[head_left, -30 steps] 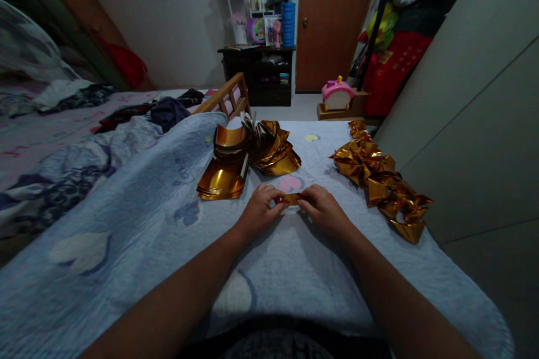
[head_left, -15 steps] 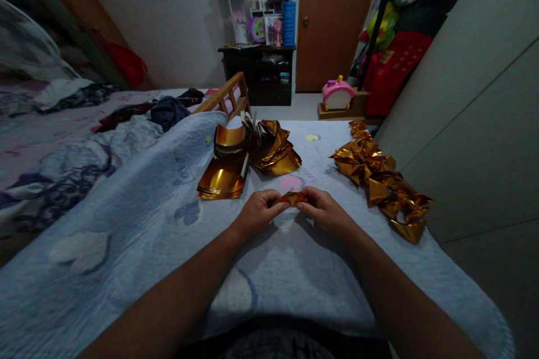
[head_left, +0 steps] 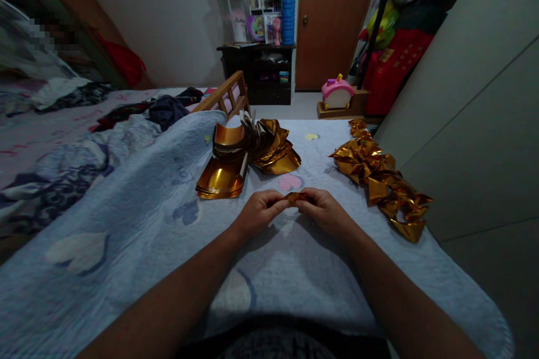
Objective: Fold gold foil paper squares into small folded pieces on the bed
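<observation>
Between my two hands is a small piece of folded gold foil paper (head_left: 294, 198), held just above the blue bedspread (head_left: 290, 280). My left hand (head_left: 260, 212) pinches its left end with thumb and fingers. At the other end, my right hand (head_left: 323, 207) grips it the same way. The fingers hide most of the foil paper's ends. Beyond my left hand lie stacks of flat, curling gold foil sheets (head_left: 223, 176). To the right of my right hand, several folded gold foil pieces (head_left: 364, 162) form a loose row.
Heart patches dot the bedspread. At the left is another bed with crumpled clothes (head_left: 168, 112) and a wooden rail (head_left: 223, 92). A pink toy (head_left: 338, 93) and a dark cabinet (head_left: 256, 76) stand beyond the far edge. A pale cabinet wall (head_left: 484, 123) borders the right side.
The left thumb and fingers have slid slightly to the right along the foil paper, so less of it shows between my hands. The stacks and the folded pieces stay put.
</observation>
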`<state>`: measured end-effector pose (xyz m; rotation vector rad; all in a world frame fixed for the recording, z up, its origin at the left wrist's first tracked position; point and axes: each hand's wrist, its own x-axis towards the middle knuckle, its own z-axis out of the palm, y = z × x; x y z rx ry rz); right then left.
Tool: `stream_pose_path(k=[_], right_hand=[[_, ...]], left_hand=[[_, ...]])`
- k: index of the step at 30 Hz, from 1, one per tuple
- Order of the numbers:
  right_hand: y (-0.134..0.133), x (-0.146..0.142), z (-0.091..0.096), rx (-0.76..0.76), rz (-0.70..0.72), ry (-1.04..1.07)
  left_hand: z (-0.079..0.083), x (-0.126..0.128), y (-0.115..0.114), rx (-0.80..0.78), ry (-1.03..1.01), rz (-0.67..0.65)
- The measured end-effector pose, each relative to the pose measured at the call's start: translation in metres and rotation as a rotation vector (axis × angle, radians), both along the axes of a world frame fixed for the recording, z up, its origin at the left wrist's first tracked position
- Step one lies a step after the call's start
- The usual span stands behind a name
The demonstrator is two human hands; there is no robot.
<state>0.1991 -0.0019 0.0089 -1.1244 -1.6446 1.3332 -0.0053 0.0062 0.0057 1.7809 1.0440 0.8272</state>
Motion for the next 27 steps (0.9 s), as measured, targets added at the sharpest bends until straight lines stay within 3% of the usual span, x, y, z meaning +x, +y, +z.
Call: stream_pose_path(k=[9,18,27], right_hand=[[-0.001,0.001,-0.006,-0.109,0.065,-0.002],[-0.001,-0.003,-0.002,-0.057,0.103,0.025],[0.003,0.010,-0.001,-0.087,0.093,-0.021]], left_hand=[[0.002,0.001,-0.001,-0.039,-0.040,-0.021],[0.000,0.002,-0.002,-0.105,0.007,-0.074],[0.001,0.000,-0.002,-0.147,-0.061,-0.036]])
